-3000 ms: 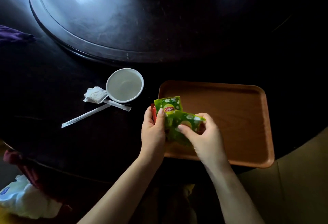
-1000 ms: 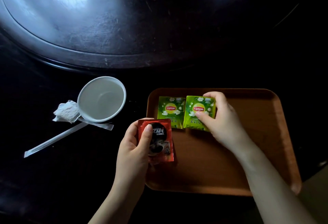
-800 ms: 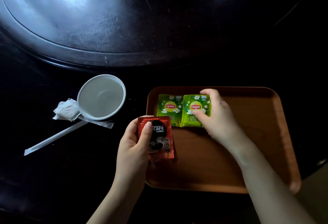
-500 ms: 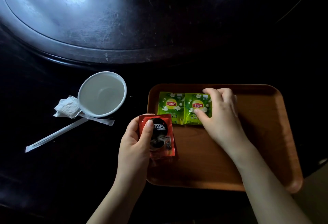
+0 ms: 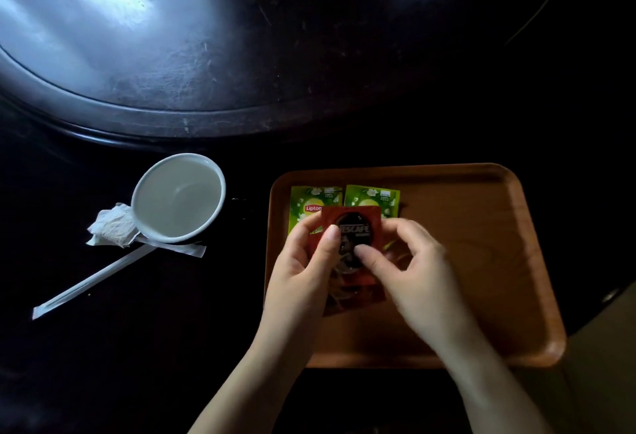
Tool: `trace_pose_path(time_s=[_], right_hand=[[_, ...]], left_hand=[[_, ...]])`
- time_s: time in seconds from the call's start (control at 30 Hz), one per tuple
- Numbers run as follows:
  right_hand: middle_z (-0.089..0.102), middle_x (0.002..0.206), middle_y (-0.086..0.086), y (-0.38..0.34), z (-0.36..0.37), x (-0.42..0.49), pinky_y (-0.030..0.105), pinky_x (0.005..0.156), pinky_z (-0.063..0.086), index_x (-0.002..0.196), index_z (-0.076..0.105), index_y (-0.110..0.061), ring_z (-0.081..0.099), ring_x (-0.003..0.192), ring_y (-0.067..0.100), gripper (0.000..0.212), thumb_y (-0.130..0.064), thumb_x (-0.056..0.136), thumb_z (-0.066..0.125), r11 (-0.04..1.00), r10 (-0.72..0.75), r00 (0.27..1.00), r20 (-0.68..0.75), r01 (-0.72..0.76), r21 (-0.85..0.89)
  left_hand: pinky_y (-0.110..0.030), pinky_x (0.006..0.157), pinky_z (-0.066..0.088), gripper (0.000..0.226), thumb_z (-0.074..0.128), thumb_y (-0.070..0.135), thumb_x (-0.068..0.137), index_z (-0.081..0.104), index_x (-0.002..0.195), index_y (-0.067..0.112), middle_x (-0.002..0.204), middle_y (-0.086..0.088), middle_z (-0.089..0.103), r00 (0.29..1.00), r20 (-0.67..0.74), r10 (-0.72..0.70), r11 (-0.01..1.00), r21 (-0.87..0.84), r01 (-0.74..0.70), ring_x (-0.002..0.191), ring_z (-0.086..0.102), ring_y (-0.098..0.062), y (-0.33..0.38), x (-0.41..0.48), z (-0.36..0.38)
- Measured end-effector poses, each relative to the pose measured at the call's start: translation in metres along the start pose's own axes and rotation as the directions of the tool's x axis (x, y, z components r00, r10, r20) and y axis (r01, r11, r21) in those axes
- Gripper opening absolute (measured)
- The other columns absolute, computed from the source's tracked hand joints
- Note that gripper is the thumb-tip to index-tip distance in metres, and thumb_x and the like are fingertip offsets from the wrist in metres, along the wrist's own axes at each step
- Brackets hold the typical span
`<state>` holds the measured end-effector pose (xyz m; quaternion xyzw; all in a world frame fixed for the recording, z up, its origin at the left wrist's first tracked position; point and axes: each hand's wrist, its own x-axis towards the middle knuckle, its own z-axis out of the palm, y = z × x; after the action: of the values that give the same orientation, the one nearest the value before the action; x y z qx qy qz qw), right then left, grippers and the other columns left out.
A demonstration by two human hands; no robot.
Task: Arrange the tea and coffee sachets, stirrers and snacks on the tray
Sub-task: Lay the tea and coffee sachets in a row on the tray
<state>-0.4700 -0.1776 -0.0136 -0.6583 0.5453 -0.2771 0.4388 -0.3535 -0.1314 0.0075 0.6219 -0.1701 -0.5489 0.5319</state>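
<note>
A brown wooden tray (image 5: 481,261) lies on the dark table. Two green Lipton tea sachets (image 5: 311,201) (image 5: 373,199) lie flat side by side in its far left corner. Both hands hold red Nescafe coffee sachets (image 5: 358,223) above the tray's left part, partly covering the tea sachets. My left hand (image 5: 303,272) pinches them from the left with its thumb on top. My right hand (image 5: 413,275) pinches them from the right. A second red sachet shows beneath the top one. Two wrapped white stirrers (image 5: 93,282) (image 5: 179,248) lie on the table left of the tray.
A white cup (image 5: 179,196) stands left of the tray, with a crumpled white tissue (image 5: 112,227) against its left side. A large round dark turntable (image 5: 206,55) fills the far part of the table. The table's near edge runs at lower right.
My right hand has let go of the second tea sachet, which now lies flat on the tray, and has come over to the coffee sachets. My left hand has shifted them over the tray.
</note>
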Motion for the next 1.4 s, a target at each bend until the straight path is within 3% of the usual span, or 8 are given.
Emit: trace_pose_path(time_s=[0.13,0.23,0.33,0.53,0.67,0.83,1.03,1.4], right_hand=[[0.066,0.083,-0.012,0.008,-0.019,0.012,0.014,0.067,0.050,0.085,0.058,-0.032,0.064,0.077,0.000,0.016,-0.019,0.081,0.067,0.983,0.097,0.988,-0.118,-0.077,0.167],[0.066,0.088,-0.003,0.017,-0.041,0.019,0.024,0.072,0.054,0.087,0.055,-0.030,0.066,0.084,0.012,0.018,-0.013,0.085,0.061,0.971,0.173,0.965,-0.199,-0.133,0.200],[0.064,0.094,0.004,0.025,-0.055,0.027,0.033,0.073,0.055,0.101,0.056,-0.019,0.064,0.089,0.021,0.017,-0.013,0.086,0.060,0.979,0.200,0.953,-0.226,-0.183,0.093],[0.057,0.087,-0.001,0.034,-0.053,0.031,0.006,0.051,0.033,0.106,0.059,-0.005,0.054,0.080,0.012,0.025,-0.017,0.084,0.063,0.941,0.113,0.946,-0.304,-0.201,-0.274],[0.060,0.104,0.020,0.040,-0.046,0.031,0.032,0.074,0.042,0.108,0.056,-0.001,0.056,0.096,0.033,0.037,-0.018,0.078,0.069,0.843,-0.007,0.926,-0.376,-0.197,-0.500],[0.056,0.112,0.017,0.043,-0.039,0.026,0.033,0.088,0.040,0.119,0.056,-0.009,0.047,0.104,0.032,0.047,-0.026,0.077,0.069,0.768,-0.198,0.963,-0.181,0.038,-0.639],[0.054,0.113,0.016,0.044,-0.030,0.028,0.041,0.085,0.049,0.117,0.058,-0.010,0.045,0.106,0.030,0.045,-0.029,0.078,0.068,0.795,-0.174,0.973,-0.154,0.047,-0.605],[0.055,0.111,0.017,0.045,-0.023,0.033,0.041,0.083,0.048,0.115,0.059,-0.011,0.047,0.103,0.030,0.044,-0.034,0.078,0.066,0.786,-0.213,0.963,-0.165,0.069,-0.614]], left_hand=[[-0.051,0.081,0.055,0.035,0.057,0.004,0.084,0.063,0.107,0.029,0.103,-0.008,0.071,0.999,0.037,0.024,0.998,0.049,-0.026,0.095,0.068,-0.029,-0.001,0.002,-0.001],[-0.056,0.084,0.053,0.036,0.055,0.001,0.086,0.062,0.108,0.028,0.103,-0.007,0.069,0.999,-0.036,0.032,0.996,0.088,-0.029,0.099,0.066,-0.032,0.001,0.003,-0.005],[-0.057,0.085,0.052,0.035,0.055,0.001,0.086,0.061,0.112,0.025,0.102,-0.008,0.069,0.997,-0.070,0.042,0.993,0.114,-0.034,0.100,0.066,-0.033,0.004,0.008,-0.007],[-0.040,0.074,0.058,0.033,0.055,0.003,0.087,0.060,0.111,0.025,0.104,-0.006,0.068,0.997,-0.059,0.046,0.989,0.146,-0.037,0.094,0.068,-0.023,-0.002,0.013,-0.002],[-0.037,0.072,0.057,0.032,0.054,0.001,0.087,0.062,0.106,0.026,0.102,-0.006,0.068,0.998,-0.054,0.041,0.991,0.127,-0.034,0.095,0.066,-0.025,-0.005,0.012,0.000],[-0.037,0.071,0.056,0.033,0.054,0.001,0.087,0.063,0.101,0.029,0.114,-0.010,0.065,0.997,-0.059,0.043,0.994,0.104,-0.036,0.100,0.065,-0.028,-0.007,0.012,-0.001],[-0.053,0.085,0.053,0.035,0.054,0.002,0.087,0.065,0.097,0.034,0.114,-0.008,0.065,0.997,-0.061,0.051,0.992,0.119,-0.044,0.105,0.063,-0.029,-0.009,0.014,0.004],[-0.057,0.083,0.053,0.036,0.054,0.004,0.088,0.065,0.092,0.038,0.103,-0.001,0.068,0.997,-0.070,0.031,0.991,0.132,-0.021,0.099,0.066,-0.027,-0.010,0.018,0.008]])
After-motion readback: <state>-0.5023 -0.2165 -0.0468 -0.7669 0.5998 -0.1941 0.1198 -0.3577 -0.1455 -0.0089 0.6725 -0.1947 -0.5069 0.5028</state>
